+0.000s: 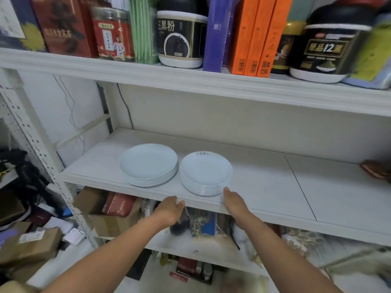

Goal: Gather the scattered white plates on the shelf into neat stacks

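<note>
1. resting mid-frame on the white shelf board, two neat stacks of round white plates: wide stack, deeper stack, just apart.
2. left hand loosely curled and empty, right hand open and empty, both at the shelf's front edge; gathering looks done.

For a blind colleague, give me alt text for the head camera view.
Two neat stacks of white plates, left stack and right stack, sit side by side on a white shelf. The person's left hand and right hand rest empty at its front edge.
</note>
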